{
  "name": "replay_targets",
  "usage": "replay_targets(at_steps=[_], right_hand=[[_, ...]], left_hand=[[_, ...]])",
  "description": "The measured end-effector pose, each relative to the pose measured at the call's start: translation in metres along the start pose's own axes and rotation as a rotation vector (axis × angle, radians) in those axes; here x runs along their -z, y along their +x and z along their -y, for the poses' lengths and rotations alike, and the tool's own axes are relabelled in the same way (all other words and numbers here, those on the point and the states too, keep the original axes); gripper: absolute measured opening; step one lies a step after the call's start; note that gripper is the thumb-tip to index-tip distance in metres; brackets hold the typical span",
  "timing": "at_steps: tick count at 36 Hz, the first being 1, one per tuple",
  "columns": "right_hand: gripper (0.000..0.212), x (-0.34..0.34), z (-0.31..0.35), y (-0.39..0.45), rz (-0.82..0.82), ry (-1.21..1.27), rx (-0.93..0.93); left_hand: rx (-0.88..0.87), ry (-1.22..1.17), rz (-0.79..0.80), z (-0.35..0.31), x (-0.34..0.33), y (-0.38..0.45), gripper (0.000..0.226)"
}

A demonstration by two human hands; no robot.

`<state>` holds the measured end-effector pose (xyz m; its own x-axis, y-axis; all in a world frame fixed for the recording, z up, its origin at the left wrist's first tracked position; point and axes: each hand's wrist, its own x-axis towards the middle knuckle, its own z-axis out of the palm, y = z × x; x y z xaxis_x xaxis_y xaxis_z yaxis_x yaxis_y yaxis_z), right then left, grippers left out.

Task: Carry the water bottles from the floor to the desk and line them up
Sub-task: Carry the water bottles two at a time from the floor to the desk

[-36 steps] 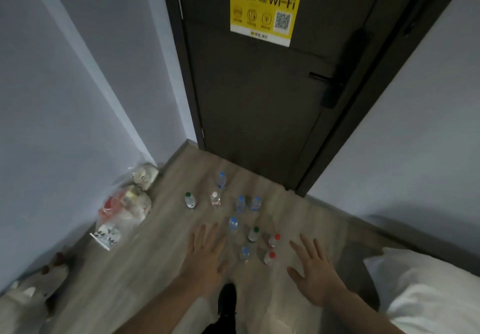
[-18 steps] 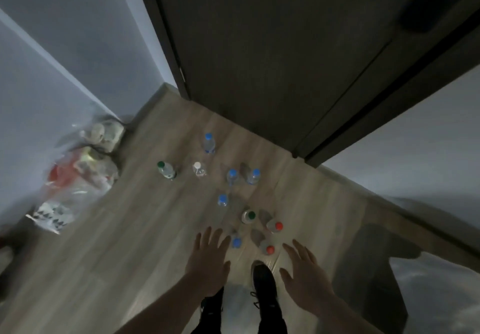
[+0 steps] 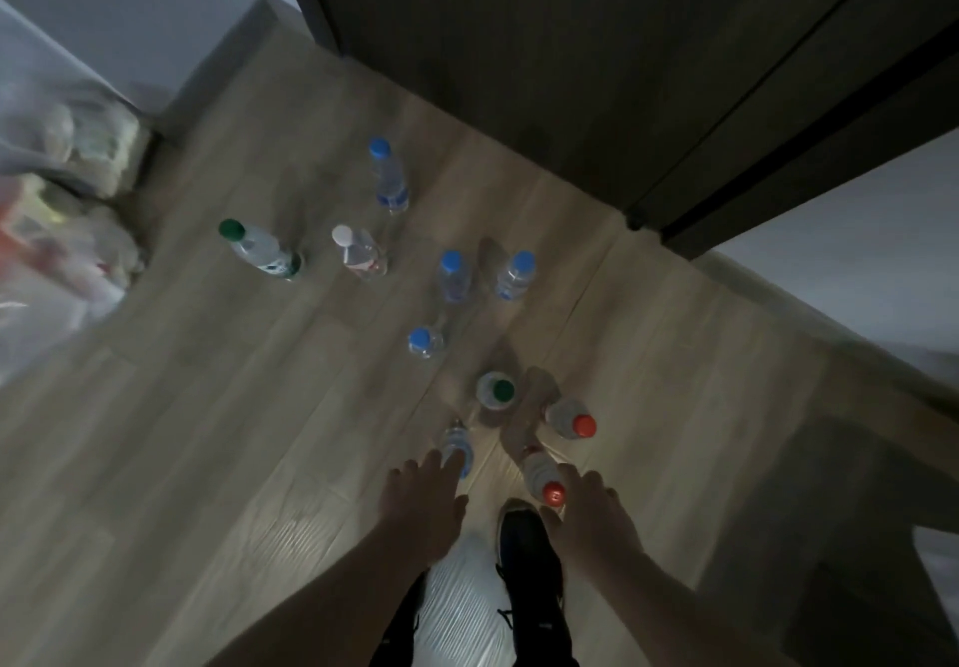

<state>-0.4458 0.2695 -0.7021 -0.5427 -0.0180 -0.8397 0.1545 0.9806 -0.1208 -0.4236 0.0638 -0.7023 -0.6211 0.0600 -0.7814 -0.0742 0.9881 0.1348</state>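
Several clear plastic water bottles stand on the wooden floor point(image 3: 207, 433) with blue, green, white and red caps. The nearest are a blue-capped bottle point(image 3: 457, 442) and a red-capped bottle point(image 3: 542, 474). My left hand point(image 3: 423, 503) reaches down with straight fingers, and its fingertips cover the top of the blue-capped bottle. My right hand point(image 3: 589, 510) is spread just right of the red-capped bottle, whose cap sits between thumb and fingers without a clear grip. Behind them stand a green-capped bottle point(image 3: 495, 390) and another red-capped bottle point(image 3: 571, 418). No desk is in view.
A dark door point(image 3: 519, 54) closes off the far side. Plastic bags point(image 3: 57, 230) lie against the left wall. My black shoe point(image 3: 526, 536) stands just behind the nearest bottles. A dark piece of furniture point(image 3: 856, 536) sits low on the right.
My view has tipped down and moved closer to the floor. Both hands have dropped forward onto the two nearest bottles, the left over the blue-capped one, the right beside the red-capped one.
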Motion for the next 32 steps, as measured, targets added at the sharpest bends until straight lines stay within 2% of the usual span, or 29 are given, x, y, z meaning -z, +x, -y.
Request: replay_targets(at_steps=[12, 17, 20, 25, 32], right_hand=[[0.065, -0.027, -0.001, 0.052, 0.025, 0.005, -0.019], [0.062, -0.010, -0.007, 0.033, 0.036, -0.053, -0.016], [0.056, 0.020, -0.002, -0.003, 0.041, -0.076, 0.039], [0.015, 0.089, 0.009, -0.100, 0.010, -0.030, 0.168], [0.023, 0.207, 0.047, -0.277, -0.029, -0.099, 0.322]], left_hand=[[0.098, -0.018, -0.053, -0.005, -0.031, 0.048, 0.058], [0.127, -0.154, -0.078, -0.007, -0.016, 0.025, 0.054], [0.134, -0.260, -0.090, -0.014, 0.005, -0.013, 0.054], [0.138, -0.358, -0.151, -0.025, 0.062, -0.107, 0.049], [0.196, -0.515, -0.298, -0.036, 0.163, -0.305, 0.024]])
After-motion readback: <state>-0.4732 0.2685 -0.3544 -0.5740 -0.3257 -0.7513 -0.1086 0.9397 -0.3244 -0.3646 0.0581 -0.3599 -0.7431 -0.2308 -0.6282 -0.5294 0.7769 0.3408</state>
